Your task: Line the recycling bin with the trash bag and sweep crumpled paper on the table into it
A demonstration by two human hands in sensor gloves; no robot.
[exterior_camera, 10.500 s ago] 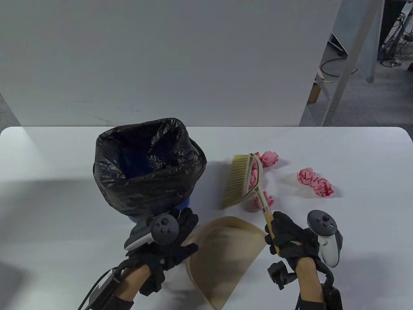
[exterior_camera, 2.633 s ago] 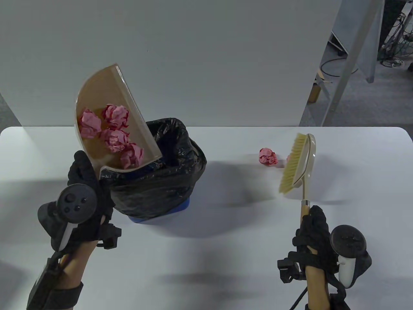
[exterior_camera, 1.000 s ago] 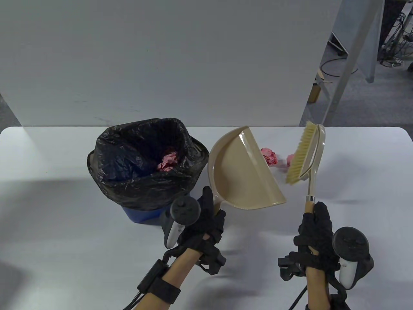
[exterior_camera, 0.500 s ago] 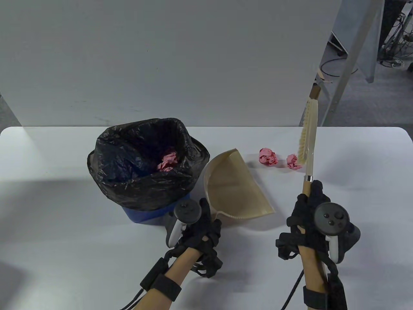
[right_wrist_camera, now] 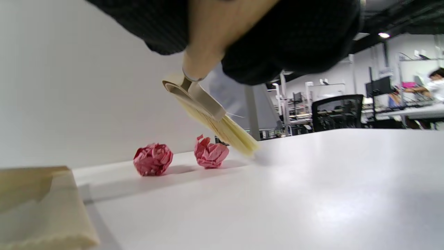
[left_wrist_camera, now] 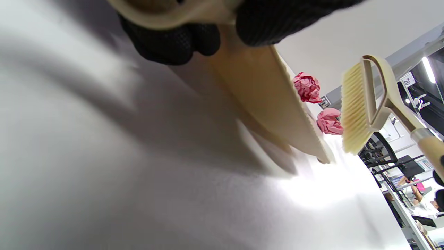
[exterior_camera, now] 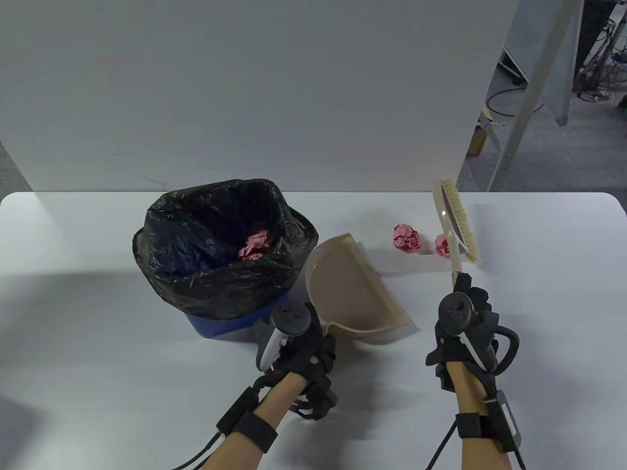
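While the left hand point(exterior_camera: 304, 348) is gripping the dustpan point(exterior_camera: 350, 289) by its handle, the right hand's point(exterior_camera: 465, 325) fingers are curling round the brush point(exterior_camera: 458, 227) beside two crumpled papers point(exterior_camera: 407, 237).

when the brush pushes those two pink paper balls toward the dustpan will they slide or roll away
The two crumpled paper balls look light and roundish, so they will probably tumble rather than slide. Their creased, uneven surfaces suggest a short, wobbly roll. The brush sits just beyond the nearer ball, and the dustpan mouth faces them, so a gentle stroke should do.
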